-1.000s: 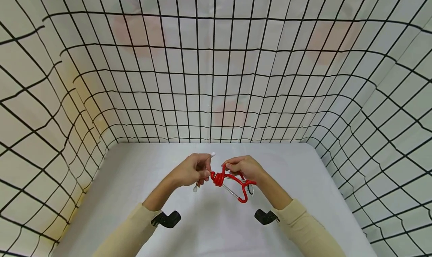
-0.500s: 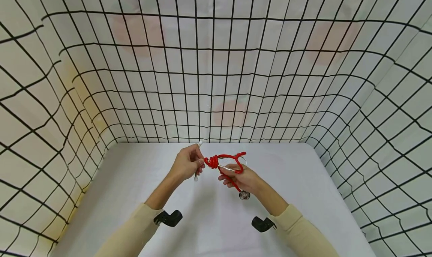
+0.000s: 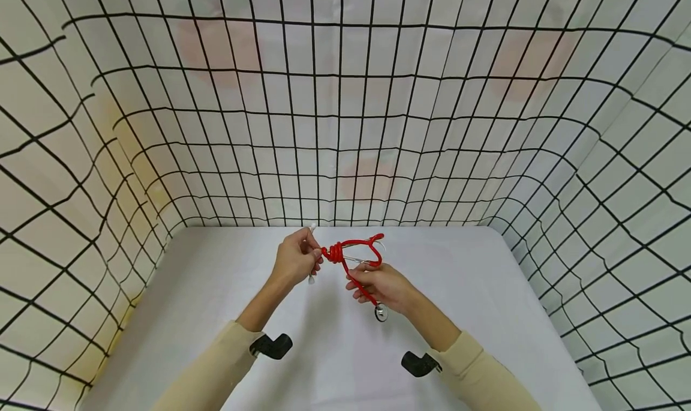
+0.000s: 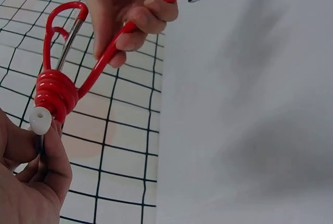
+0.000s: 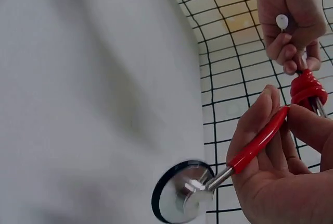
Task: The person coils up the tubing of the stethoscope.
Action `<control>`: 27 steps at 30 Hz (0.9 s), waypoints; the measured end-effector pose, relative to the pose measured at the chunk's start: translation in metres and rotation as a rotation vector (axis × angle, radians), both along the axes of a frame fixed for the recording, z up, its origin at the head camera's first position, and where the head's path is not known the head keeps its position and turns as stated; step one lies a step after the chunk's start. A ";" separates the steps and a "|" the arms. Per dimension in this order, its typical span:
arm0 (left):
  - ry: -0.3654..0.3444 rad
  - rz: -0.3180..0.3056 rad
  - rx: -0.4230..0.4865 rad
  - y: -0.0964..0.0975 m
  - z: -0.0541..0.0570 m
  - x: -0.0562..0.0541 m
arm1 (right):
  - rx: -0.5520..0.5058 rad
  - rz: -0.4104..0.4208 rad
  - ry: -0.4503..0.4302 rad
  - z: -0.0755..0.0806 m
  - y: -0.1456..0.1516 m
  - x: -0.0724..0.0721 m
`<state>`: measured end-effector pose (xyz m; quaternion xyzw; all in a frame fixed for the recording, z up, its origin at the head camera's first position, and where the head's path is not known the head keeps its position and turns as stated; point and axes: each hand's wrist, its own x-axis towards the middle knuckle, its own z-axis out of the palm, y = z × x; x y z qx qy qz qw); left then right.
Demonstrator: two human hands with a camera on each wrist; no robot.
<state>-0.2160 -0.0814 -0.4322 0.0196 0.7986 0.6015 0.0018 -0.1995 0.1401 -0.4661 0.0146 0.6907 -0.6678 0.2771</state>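
Note:
A red stethoscope [image 3: 336,253] is held up between both hands, its tubing wound in several tight coils near the ear end. My left hand [image 3: 296,258] pinches it just beyond the coils, where a white ear tip [image 4: 40,120] pokes out past the thumb. Fingers and thumb of my right hand [image 3: 390,286] hold the free length of tubing [image 5: 260,139]. From that length hangs the round metal chest piece [image 5: 179,195] with a dark rim. A tubing loop with a bare metal tube [image 4: 70,44] stretches out from the coils, above my right hand in the head view.
A white table [image 3: 345,363] lies beneath the hands. Black wire grid [image 3: 356,117] backed by pale cloth rises behind it and along both sides. Each sleeved wrist carries a black camera mount, one on the left [image 3: 272,346] and one on the right [image 3: 418,364].
My right hand has shifted from the loop beside the coils to the tubing's chest-piece end, now below the loop. The left hand has moved slightly left and away, taking the coils along.

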 end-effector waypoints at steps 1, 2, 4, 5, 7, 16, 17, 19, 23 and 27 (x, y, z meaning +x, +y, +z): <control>0.011 0.006 -0.010 0.000 -0.001 0.000 | -0.002 0.001 0.001 0.001 0.000 0.001; 0.025 0.012 -0.022 -0.001 -0.002 -0.001 | 0.000 0.006 0.004 0.002 0.000 0.002; 0.064 0.026 -0.055 -0.002 -0.005 -0.001 | 0.001 0.025 0.006 0.004 -0.001 0.003; 0.085 0.031 -0.069 -0.002 -0.006 -0.002 | 0.005 0.039 0.008 0.005 -0.001 0.004; 0.128 0.042 -0.097 -0.004 -0.010 -0.002 | 0.017 0.063 0.015 0.007 -0.001 0.006; 0.368 0.054 -0.264 -0.006 -0.021 -0.002 | 0.069 0.116 0.073 0.013 -0.004 0.010; 0.383 0.052 -0.279 -0.005 -0.022 -0.002 | 0.075 0.124 0.081 0.014 -0.004 0.010; 0.396 0.046 -0.299 -0.004 -0.023 -0.001 | 0.094 0.137 0.096 0.017 -0.004 0.011; 0.385 0.019 -0.310 -0.001 -0.023 0.004 | 0.123 0.147 0.121 0.024 -0.003 0.011; 0.355 -0.012 -0.305 0.002 -0.022 0.010 | 0.120 0.130 0.125 0.029 0.000 0.009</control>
